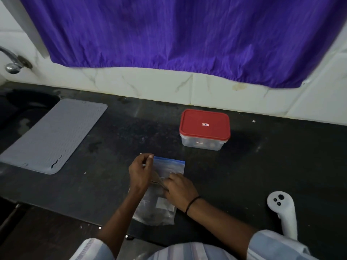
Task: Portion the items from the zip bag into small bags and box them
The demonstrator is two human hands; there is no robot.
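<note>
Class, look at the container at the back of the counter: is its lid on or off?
On. The red lid sits flat, covering the clear box rim all round.

clear zip bag (169,167) flat, red-lidded box (204,128) shut

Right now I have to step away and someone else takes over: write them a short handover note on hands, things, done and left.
Left hand pinches the blue-striped top edge of the clear plastic zip bag, at its left corner.
Right hand rests on the bag's middle, fingers curled; whether it grips is unclear.
The bag lies flat on the black counter.
The clear plastic box with red lid stands behind it, lid on.
Done: nothing portioned.
Left: open, portion, box.
</note>
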